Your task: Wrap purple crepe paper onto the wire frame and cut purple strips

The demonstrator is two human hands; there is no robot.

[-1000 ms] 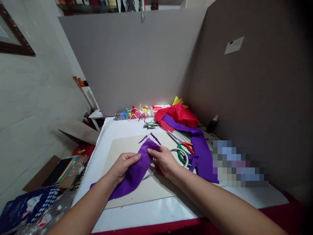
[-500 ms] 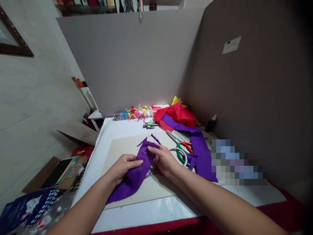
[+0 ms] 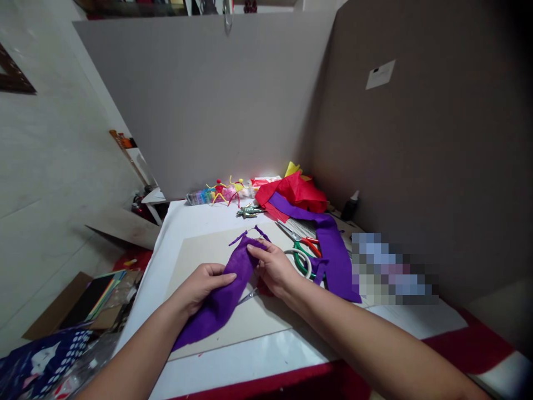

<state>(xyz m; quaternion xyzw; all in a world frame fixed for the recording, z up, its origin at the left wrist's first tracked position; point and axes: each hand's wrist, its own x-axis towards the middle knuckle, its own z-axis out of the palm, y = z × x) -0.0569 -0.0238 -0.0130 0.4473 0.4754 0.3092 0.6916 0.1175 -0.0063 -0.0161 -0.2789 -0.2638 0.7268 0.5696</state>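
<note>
A purple felt piece (image 3: 225,291) lies on a beige board (image 3: 200,255) on the white table. My left hand (image 3: 200,284) grips its left edge, fingers curled over the cloth. My right hand (image 3: 272,266) pinches the upper right edge of the same piece, near its thin purple tips (image 3: 250,233). A silver blade (image 3: 249,296) shows from under my right hand.
Scissors with red and green handles (image 3: 306,250) and a long purple felt strip (image 3: 333,255) lie to the right. Red and yellow felt (image 3: 293,191), pipe-cleaner figures (image 3: 227,191) and a bead box stand at the back. A dark glue bottle (image 3: 350,205) sits by the brown partition.
Both hands have gathered the purple felt narrower, drawing its edges together. The view has shifted slightly left and down.
</note>
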